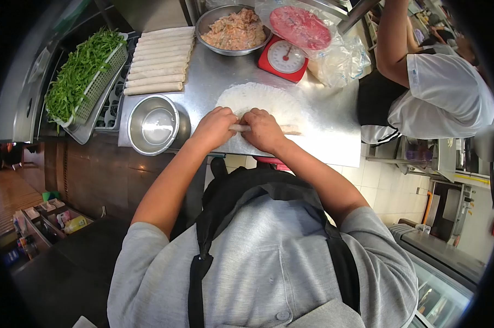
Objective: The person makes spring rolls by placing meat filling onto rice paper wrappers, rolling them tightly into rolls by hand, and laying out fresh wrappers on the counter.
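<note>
My left hand (pixel 216 127) and my right hand (pixel 262 129) are side by side near the front edge of the steel table. Fingers curled, both grip a thin pale roll (pixel 239 128), whose middle shows between them. Just beyond my knuckles a thin whitish wrapper sheet (pixel 263 97) with a rounded far edge lies flat. A row of finished-looking rolls (pixel 158 62) is stacked at the back left. Left of my hands stands a shiny metal bowl (pixel 153 124). Further back, another metal bowl holds an orange-pink minced filling (pixel 234 31).
A red kitchen scale (pixel 283 58) carries a pink plate (pixel 300 27) partly covered in clear plastic (pixel 342 60). Green leaves (pixel 83 76) fill a slotted basket (pixel 102 87) at far left. A person in a white shirt (pixel 443 90) stands close by on the right.
</note>
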The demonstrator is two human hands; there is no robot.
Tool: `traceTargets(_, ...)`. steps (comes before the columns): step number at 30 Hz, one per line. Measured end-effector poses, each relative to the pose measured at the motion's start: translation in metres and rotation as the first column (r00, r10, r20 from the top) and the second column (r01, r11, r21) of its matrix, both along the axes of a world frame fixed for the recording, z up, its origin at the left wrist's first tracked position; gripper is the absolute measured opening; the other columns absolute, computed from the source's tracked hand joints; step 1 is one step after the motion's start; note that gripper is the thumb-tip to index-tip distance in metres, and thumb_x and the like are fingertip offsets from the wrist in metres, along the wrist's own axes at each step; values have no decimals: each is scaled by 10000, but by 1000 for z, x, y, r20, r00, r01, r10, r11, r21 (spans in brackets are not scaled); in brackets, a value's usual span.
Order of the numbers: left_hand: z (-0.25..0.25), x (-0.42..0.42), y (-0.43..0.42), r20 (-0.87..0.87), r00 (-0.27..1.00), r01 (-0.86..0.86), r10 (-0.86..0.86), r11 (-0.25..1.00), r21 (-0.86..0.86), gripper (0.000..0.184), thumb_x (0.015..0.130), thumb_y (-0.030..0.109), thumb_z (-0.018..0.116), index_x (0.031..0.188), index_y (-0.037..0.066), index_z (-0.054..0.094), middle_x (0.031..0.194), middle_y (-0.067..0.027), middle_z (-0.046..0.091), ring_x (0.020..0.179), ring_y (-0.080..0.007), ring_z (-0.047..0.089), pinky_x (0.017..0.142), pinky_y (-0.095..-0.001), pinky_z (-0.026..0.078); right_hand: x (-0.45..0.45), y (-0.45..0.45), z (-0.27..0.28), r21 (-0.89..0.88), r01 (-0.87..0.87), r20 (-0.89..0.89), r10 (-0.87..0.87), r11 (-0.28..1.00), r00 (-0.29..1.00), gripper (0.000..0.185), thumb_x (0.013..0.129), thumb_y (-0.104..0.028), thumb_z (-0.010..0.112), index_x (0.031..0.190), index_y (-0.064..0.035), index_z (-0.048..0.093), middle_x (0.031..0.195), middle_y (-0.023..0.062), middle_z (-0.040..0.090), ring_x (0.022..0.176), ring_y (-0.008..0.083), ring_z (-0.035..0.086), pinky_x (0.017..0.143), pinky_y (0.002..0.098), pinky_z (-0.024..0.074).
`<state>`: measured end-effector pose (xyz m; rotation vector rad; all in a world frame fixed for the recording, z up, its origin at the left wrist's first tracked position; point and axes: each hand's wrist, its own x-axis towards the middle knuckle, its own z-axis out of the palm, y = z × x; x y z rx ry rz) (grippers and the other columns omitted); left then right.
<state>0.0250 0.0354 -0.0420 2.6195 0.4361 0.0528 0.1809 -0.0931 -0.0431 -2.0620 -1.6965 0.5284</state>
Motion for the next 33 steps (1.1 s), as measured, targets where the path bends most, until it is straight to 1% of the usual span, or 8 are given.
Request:
traceTargets(3, 5, 5, 6, 49, 999, 13, -11, 999, -32, 157, 831, 120, 728, 977, 62, 727, 1014, -119, 659, 1047, -314, 626, 939, -426, 512, 5, -1, -5, -21, -32, -30, 31, 999, 999, 235, 798, -186, 739, 1008, -89, 698, 1030, 140, 663, 1026, 359, 634, 905, 461, 511)
traceTargets(5, 12, 20, 20, -102, 983, -179, 152, 915, -361, 274, 812, 105, 731, 1081, 60, 751, 949, -120, 678, 942, -315, 652, 868, -408, 529, 1, 2, -7, 24, -16, -37, 17, 1000, 999, 268, 780, -181, 754, 1021, -84, 689, 1042, 136, 659, 1044, 357, 626, 922, 459, 502)
traceTargets(6, 7, 26, 32, 127, 981, -100, 147, 944, -314, 278, 829, 90, 697, 1097, 85, 772, 901, -123, 688, 864, -320, 662, 821, -401, 534, -3, 5, -9, 73, -14, -45, 17, 997, 999, 302, 763, -176, 769, 1035, -79, 680, 1054, 133, 655, 1061, 355, 617, 939, 457, 493)
traceTargets(13, -12, 74, 63, 8, 988, 154, -155, 970, -187, 250, 801, 101, 727, 1036, 99, 810, 1026, -145, 693, 1024, -327, 644, 909, -394, 516, -20, 12, -8, -26, 36, 16, -36, 999, 999, 340, 748, -210, 792, 1046, -98, 675, 1121, 120, 639, 1129, 349, 596, 950, 477, 486)
traceTargets(21, 18, 69, 32, -201, 977, 76, -71, 997, 17, 519, 690, 318, 861, 1179, 160, 789, 1171, -125, 646, 1150, -319, 598, 1012, -403, 488, 23, -39, 9, -108, 172, 111, -160, 979, 981, 249, 765, -176, 762, 995, -111, 695, 1060, 96, 660, 1055, 333, 626, 898, 469, 510)
traceTargets(25, 20, 63, 25, -243, 967, 96, -75, 992, 78, 554, 702, 314, 860, 1230, 176, 767, 1209, -90, 633, 1186, -300, 580, 1021, -399, 480, 27, -42, -1, -49, 140, 98, -135, 989, 986, 265, 753, -173, 766, 1001, -107, 695, 1026, 112, 654, 1018, 348, 625, 898, 466, 504)
traceTargets(31, 17, 70, 23, -215, 976, 45, -26, 995, 86, 479, 740, 274, 848, 1204, 185, 769, 1190, -84, 640, 1229, -277, 562, 1050, -438, 452, 55, -56, 11, -126, 79, 88, -68, 989, 994, 209, 803, -121, 686, 1012, -116, 707, 1072, 94, 665, 1077, 319, 628, 920, 463, 495)
traceTargets(33, 17, 87, 7, -20, 999, -29, 31, 994, 104, 450, 727, 236, 846, 1168, 175, 779, 1193, -85, 642, 1224, -276, 570, 1049, -424, 448, 62, -62, 8, -130, 98, 76, -88, 987, 993, 224, 802, -111, 680, 1024, -121, 714, 1081, 93, 668, 1091, 313, 628, 925, 458, 490)
